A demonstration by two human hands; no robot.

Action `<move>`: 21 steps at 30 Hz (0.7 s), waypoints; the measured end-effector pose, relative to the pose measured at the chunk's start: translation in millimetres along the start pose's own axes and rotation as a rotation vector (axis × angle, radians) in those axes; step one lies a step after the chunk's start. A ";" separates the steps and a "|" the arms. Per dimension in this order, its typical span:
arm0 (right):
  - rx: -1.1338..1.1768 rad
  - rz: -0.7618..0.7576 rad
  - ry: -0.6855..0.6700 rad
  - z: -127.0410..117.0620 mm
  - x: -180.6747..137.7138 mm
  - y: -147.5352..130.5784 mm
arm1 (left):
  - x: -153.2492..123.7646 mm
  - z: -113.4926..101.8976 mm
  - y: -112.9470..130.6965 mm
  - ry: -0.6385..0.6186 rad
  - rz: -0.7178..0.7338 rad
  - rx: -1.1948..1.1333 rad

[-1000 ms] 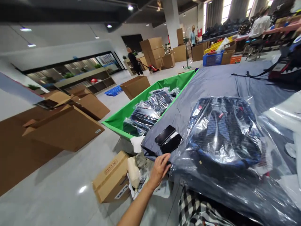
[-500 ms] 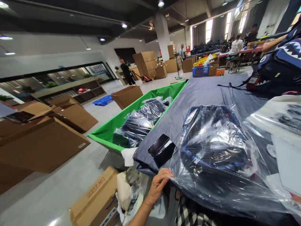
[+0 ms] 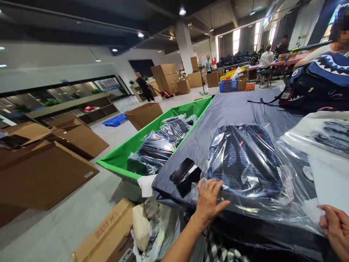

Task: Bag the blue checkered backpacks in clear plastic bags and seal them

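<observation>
A dark blue backpack in a clear plastic bag (image 3: 245, 160) lies on the table's grey cloth (image 3: 234, 105) in front of me. My left hand (image 3: 208, 200) rests flat and open on the bag's near left edge, fingers spread. My right hand (image 3: 336, 227) is at the bag's near right corner, fingers curled at the plastic edge; whether it grips the plastic is unclear. Two black phones (image 3: 185, 174) lie just left of the bag, near the table corner.
A green bin (image 3: 122, 154) left of the table holds several bagged backpacks (image 3: 160, 143). Cardboard boxes (image 3: 46, 171) lie on the floor; one box (image 3: 109, 233) and crumpled packing sit below the table corner. A shark-print backpack (image 3: 319, 83) and white bags (image 3: 321, 142) are at right. People work far behind.
My left hand moved from the table's near corner up onto the bagged backpack and flattened. My right hand came into view at the lower right. The view shifted rightward.
</observation>
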State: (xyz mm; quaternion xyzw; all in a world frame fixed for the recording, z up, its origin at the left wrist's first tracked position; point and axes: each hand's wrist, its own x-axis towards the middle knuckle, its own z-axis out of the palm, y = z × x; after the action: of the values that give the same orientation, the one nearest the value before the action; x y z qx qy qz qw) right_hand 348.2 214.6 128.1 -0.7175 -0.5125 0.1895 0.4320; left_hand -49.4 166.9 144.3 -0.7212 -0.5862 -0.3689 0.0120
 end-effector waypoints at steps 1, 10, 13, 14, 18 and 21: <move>0.029 0.026 -0.001 -1.2 -2.2 -6.5 | 6.0 3.1 9.8 -0.069 0.082 0.017; 0.171 0.100 -0.030 -3.2 -9.3 -23.6 | 36.8 -2.6 23.0 -0.303 0.086 -0.131; 0.209 0.071 -0.022 -3.9 -8.1 -19.0 | 46.8 -2.9 18.4 -0.346 0.061 -0.146; 0.212 0.066 -0.026 -3.3 -5.7 -17.0 | 51.3 -0.7 16.1 -0.363 0.033 -0.153; 0.220 0.163 -0.045 2.8 11.7 -15.7 | 69.4 12.3 3.5 -0.481 -0.122 -0.264; 0.234 0.224 -0.104 -3.2 20.1 -22.3 | 75.6 18.1 -0.1 -0.516 -0.170 -0.317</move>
State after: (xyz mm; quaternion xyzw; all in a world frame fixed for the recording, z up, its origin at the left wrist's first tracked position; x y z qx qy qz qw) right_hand 345.8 233.6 151.5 -0.7043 -0.4252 0.3317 0.4617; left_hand -37.1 238.3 172.3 -0.7323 -0.5633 -0.2603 -0.2803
